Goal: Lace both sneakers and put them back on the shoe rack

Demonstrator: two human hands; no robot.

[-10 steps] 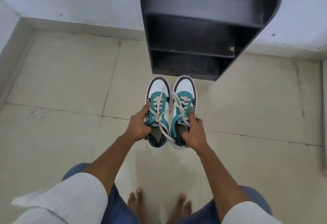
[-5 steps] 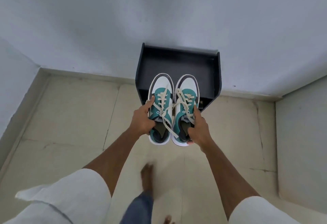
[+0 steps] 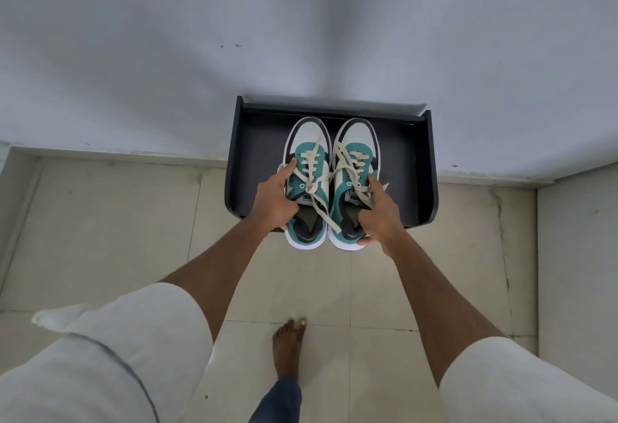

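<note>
Two teal, white and black sneakers with cream laces are held side by side over the top of the black shoe rack [image 3: 424, 168]. My left hand [image 3: 276, 202] grips the left sneaker [image 3: 306, 152] by its outer side and collar. My right hand [image 3: 378, 212] grips the right sneaker [image 3: 354, 142] the same way. The toes point to the wall and the heels overhang the rack's front edge. Loose lace ends trail over the openings. I cannot tell whether the soles touch the rack's top.
The rack stands against a white wall [image 3: 301, 38] on a beige tiled floor [image 3: 100, 228]. A second wall [image 3: 578, 255] closes in at the right. My bare foot [image 3: 287, 345] is on the tiles below the sneakers.
I have stood up and stepped closer to the rack. Both sneakers moved forward with my hands, from in front of the rack to over its top shelf.
</note>
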